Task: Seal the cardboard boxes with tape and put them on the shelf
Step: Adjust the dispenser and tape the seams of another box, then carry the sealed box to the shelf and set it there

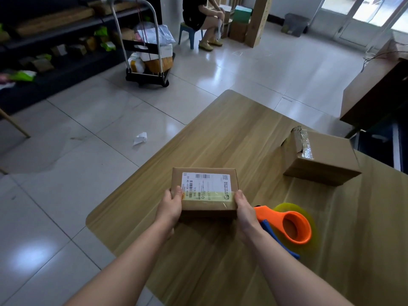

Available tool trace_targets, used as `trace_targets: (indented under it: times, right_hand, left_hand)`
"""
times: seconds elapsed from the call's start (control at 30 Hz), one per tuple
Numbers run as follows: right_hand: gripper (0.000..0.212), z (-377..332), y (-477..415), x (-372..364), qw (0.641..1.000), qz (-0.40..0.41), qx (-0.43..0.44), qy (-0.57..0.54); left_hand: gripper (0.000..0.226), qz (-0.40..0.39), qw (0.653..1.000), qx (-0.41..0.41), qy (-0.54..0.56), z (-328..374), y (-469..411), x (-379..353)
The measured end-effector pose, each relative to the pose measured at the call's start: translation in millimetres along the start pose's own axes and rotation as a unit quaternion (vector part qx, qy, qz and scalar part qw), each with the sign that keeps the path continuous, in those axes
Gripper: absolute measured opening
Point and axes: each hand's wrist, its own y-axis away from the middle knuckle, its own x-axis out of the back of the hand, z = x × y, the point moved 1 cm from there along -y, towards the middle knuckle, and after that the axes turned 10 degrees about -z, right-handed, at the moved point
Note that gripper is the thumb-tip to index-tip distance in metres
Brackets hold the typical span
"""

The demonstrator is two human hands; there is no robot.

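Brown box grip: L hand [171,203] and R hand [244,208] are clamping the small brown cardboard box [206,209] by its two short ends, thumbs on top, fingers curling under. Both hands are full, nothing spare.
Box position: it's sitting btwn the hands over the near-left part of the pale wood-grain table [220,133]. Can't tell if it's resting there or hovering just off the top.
Box axis: long side is running L–R, hand to hand. White shipping label [205,183] is facing up and a yellowish clear tape strip [213,196] is crossing the near half, so sealing is looking done on this one.
Key relation: dark shelf rack [55,40] is lying far ahead-left, well apart from the table. L hand is the nearer one, so the carry is prob. going off the table's left edge.
Room: grey tiled floor [66,173] btwn table and shelf is looking mostly open, w/ a crumpled white paper scrap [140,138] and a loaded black platform trolley [148,62] sitting near that path.
R side: orange tape dispenser w/ yellowish roll [294,227] is lying just beside the R wrist, so I'm watching for a snag.
Further R: bigger brown cardboard box [320,160], crinkled clear tape on it, is sitting well apart, likely next.
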Motion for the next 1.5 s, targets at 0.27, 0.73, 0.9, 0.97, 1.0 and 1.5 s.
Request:
trace_targets:
  times: [0.27, 0.73, 0.9, 0.97, 1.0, 1.5]
  right_hand:
    - [0.052, -9.6, -19.5, -6.1, 0.996, 0.065, 0.020, 0.051]
    - [0.041, -15.6, -22.1, -20.1, 0.997, 0.075, 0.014, -0.022]
    - [0.029, -10.1, -13.1, -21.0, 0.993, 0.109, 0.018, 0.031]
    - [0.029, -10.1, -10.0, -17.3, 0.993, 0.114, 0.015, 0.037]
    - [0.027, -11.4, -8.1, -14.5, 0.992, 0.116, 0.022, 0.039]
    - [0.050, -102.1, 68.7, 30.6, 0.984, 0.105, 0.145, -0.003]
  left_hand:
    - [0.029, 0.047, 0.995, 0.032, 0.087, -0.5, 12.5, -12.0]
    - [0.097, -0.023, 0.981, -0.042, -0.188, 24.7, 4.3, 2.0]
    - [0.045, 0.022, 0.985, -0.053, -0.162, 31.4, 5.8, -0.8]
    - [0.040, 0.026, 0.987, -0.056, -0.147, 35.4, 8.9, -3.1]
    - [0.038, 0.024, 0.987, -0.057, -0.145, 38.7, 11.3, -4.9]
    - [0.036, -0.050, 0.986, -0.147, -0.060, 115.7, 55.6, -60.9]
